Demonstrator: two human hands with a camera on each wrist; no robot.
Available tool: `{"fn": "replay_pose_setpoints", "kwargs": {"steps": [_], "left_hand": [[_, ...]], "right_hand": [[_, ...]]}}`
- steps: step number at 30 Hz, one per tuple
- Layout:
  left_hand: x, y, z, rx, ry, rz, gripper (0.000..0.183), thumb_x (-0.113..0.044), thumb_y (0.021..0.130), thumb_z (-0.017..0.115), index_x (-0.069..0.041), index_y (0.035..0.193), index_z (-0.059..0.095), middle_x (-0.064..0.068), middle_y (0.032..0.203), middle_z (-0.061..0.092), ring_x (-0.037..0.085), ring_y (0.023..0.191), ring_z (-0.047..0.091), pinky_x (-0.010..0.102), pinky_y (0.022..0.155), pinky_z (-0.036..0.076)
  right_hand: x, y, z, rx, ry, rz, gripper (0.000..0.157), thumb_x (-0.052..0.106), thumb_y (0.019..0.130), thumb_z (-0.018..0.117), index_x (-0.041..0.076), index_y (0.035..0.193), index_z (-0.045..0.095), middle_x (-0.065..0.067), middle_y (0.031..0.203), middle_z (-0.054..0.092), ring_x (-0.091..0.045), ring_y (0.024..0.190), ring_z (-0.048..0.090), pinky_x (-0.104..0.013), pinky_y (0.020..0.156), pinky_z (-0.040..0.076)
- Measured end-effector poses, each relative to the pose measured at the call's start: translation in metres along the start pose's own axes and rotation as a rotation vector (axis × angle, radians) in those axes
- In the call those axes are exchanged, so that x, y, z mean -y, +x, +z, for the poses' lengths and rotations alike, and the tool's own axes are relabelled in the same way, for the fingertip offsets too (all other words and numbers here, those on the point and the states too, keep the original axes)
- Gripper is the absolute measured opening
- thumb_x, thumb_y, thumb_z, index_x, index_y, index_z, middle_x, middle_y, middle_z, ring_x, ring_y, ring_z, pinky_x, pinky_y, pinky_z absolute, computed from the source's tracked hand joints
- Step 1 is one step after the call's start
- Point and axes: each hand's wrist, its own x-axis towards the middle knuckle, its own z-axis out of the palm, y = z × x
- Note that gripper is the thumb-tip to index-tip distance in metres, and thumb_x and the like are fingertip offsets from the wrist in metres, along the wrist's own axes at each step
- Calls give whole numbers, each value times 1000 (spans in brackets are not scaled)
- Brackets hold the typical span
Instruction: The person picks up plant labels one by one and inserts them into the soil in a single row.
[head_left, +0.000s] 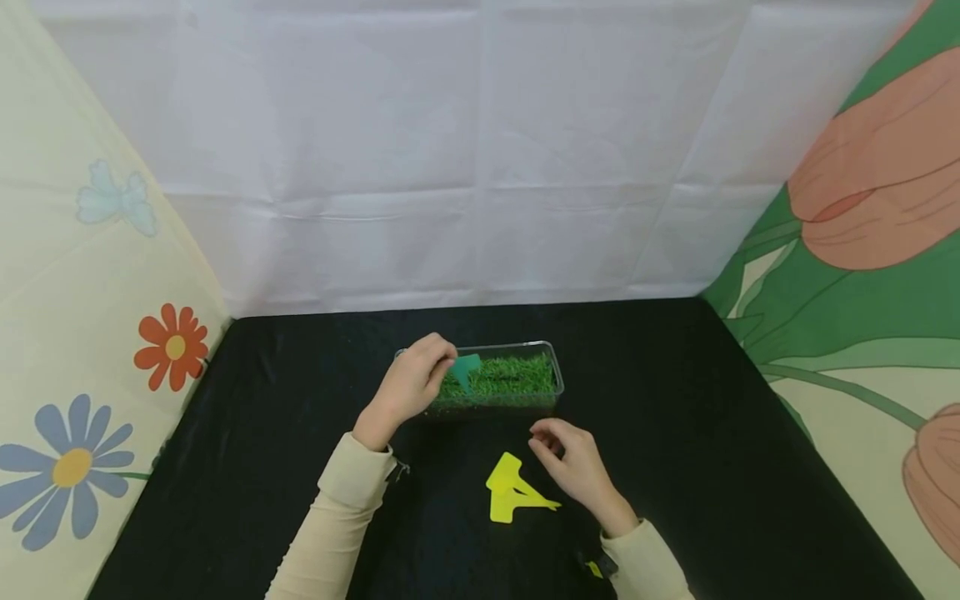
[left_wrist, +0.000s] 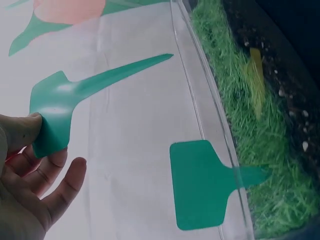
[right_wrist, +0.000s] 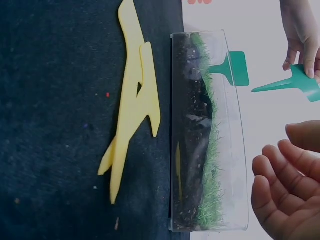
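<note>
Now left hand (head_left: 408, 379): pinching 1 green tag (left_wrist: 52, 114) between fingers, spike downward above planter (right_wrist: 190, 125), nearer.
Right hand (head_left: 576, 462): empty, fingers loosely curled, in front of planter.

Green and yellow are standing out around a clear box (right_wrist: 234, 150)
Inside it, grass (head_left: 525, 375) is showing green over dark, pale-flecked soil (right_wrist: 190, 107); above it, teal-green tags (left_wrist: 200, 185) are showing. In front of it, yellow tags (head_left: 504, 473) are lying on black cloth (head_left: 690, 433). Behind it, a white sheet (head_left: 375, 125) is hanging; to its left, a cream panel (head_left: 45, 283) is bearing blue and red flowers (head_left: 72, 468); to its right, another is bearing coral tulips (head_left: 885, 158).
</note>
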Motion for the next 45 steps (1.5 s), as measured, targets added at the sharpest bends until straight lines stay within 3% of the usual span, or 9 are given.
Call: {"fn": "replay_pose_setpoints", "kwargs": {"steps": [12, 23, 34, 45], "left_hand": [[9, 0, 3, -28, 108, -2, 6, 2, 85, 60, -4, 86, 60, 5, 81, 55, 19, 72, 51, 30, 64, 44], [26, -2, 20, -50, 169, -7, 7, 1, 82, 64, -6, 84, 63, 4, 79, 58, 19, 72, 54, 30, 65, 45], [35, -2, 31, -16, 225, -34, 4, -3, 85, 62, -7, 85, 64, 4, 79, 58, 19, 70, 54, 32, 62, 45], [38, -2, 36, -14, 233, 13, 4, -3, 84, 63, -5, 87, 66, 5, 80, 59, 19, 69, 54, 30, 60, 44]], "right_hand": [[-3, -4, 1, 4, -7, 21, 14, -4, 75, 69, 1, 87, 64, 3, 76, 60, -5, 65, 53, -24, 54, 48], [-5, -7, 1, 9, -16, 34, 14, -5, 76, 68, 1, 87, 64, 3, 76, 59, -5, 65, 53, -22, 54, 47], [-7, -10, 0, 5, -18, 40, 14, -5, 75, 69, 1, 87, 64, 3, 76, 59, -4, 65, 53, -21, 54, 47], [-9, -13, 0, 0, -12, 26, 15, -6, 75, 69, 1, 87, 64, 3, 76, 60, -5, 65, 54, -21, 53, 47]]}}
